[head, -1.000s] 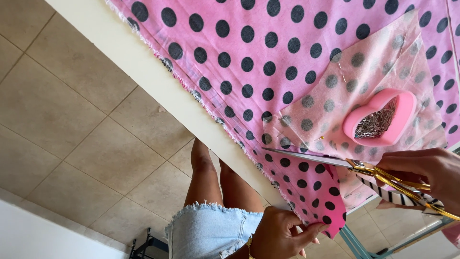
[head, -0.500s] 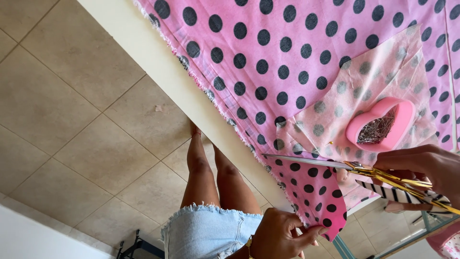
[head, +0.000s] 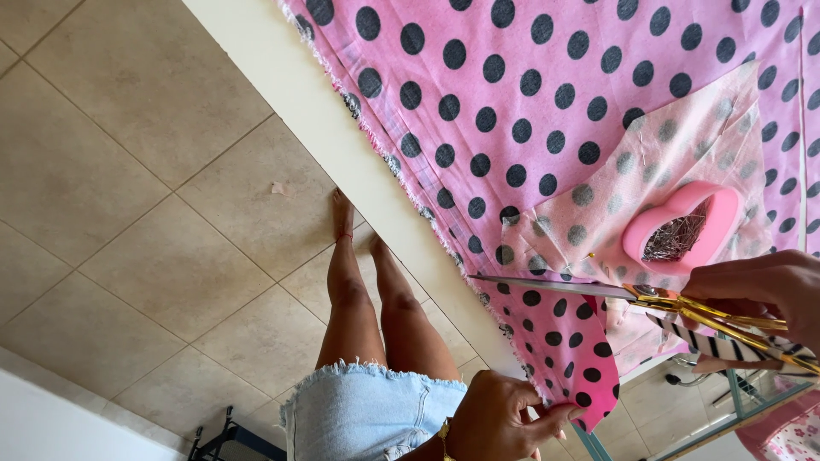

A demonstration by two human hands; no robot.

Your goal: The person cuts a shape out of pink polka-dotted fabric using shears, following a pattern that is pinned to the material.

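A pink fabric with dark polka dots [head: 530, 111] is spread over a white table [head: 342, 145]. My right hand [head: 760, 286] grips gold-handled scissors [head: 598, 290], whose long blades lie across the fabric near the table's edge, tips pointing left. My left hand [head: 504, 418] pinches the fabric's hanging corner [head: 581, 376] below the table edge. A translucent pattern paper [head: 649, 162] lies pinned on the fabric just above the blades. A pink heart-shaped pin holder [head: 683, 226] full of pins rests on it.
A striped black-and-white piece [head: 717, 346] sits under my right hand. Beige floor tiles [head: 154, 213] fill the left. My bare legs [head: 367, 307] and denim shorts [head: 367, 410] stand beside the table. A metal frame [head: 743, 401] shows at the lower right.
The view has drifted, so the table and fabric sit a little further right. The scissor tips have crept slightly left along the fabric. My left hand keeps its hold on the corner.
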